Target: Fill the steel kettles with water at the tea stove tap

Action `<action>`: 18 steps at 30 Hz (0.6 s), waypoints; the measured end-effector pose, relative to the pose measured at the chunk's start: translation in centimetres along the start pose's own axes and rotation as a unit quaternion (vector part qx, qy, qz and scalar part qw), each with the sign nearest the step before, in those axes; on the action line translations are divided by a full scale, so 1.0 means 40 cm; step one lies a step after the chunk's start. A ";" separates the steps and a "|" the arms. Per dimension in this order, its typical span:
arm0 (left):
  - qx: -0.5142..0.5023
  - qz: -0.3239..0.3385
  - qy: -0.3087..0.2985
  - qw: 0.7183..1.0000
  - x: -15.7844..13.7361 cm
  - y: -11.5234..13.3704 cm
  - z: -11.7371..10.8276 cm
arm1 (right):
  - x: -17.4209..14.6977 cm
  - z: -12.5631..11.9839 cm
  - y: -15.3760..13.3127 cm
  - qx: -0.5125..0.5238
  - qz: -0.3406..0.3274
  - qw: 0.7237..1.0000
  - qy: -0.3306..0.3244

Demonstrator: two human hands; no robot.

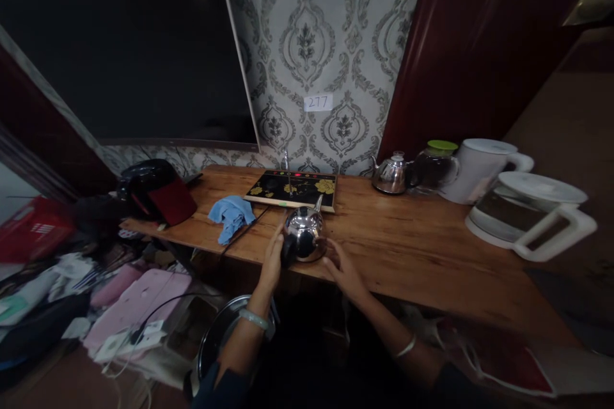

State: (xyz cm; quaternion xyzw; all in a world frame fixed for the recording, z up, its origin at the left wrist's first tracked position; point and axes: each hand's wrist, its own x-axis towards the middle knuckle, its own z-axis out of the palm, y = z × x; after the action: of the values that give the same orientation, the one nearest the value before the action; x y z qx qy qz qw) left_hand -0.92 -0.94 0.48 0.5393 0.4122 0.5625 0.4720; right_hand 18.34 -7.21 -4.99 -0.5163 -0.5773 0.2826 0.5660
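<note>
Wooden table (407, 249), steel kettle (303, 235) cupped between left hand (273, 260) and right hand (343, 268), fingers loosely curled.

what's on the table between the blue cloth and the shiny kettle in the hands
In the head view, a thin dark cord runs across the wooden table between the blue cloth and the steel kettle; otherwise that stretch is bare wood.
</note>
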 end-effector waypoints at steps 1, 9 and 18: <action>0.004 0.009 0.000 1.000 -0.006 -0.004 0.003 | 0.001 0.012 0.000 0.014 -0.002 1.000 0.000; 0.102 0.064 0.070 0.990 -0.117 -0.037 0.057 | 0.100 -0.029 0.010 0.084 0.024 0.996 -0.022; 0.086 0.046 0.059 0.993 -0.070 -0.032 0.021 | 0.037 -0.036 -0.049 0.080 -0.010 0.997 0.001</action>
State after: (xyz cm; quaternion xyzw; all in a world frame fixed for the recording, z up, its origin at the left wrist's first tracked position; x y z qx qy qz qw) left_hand -0.07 -3.42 -1.31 0.5622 0.4610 0.5770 0.3722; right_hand 19.43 -6.84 -2.39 -0.4635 -0.5573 0.3215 0.6093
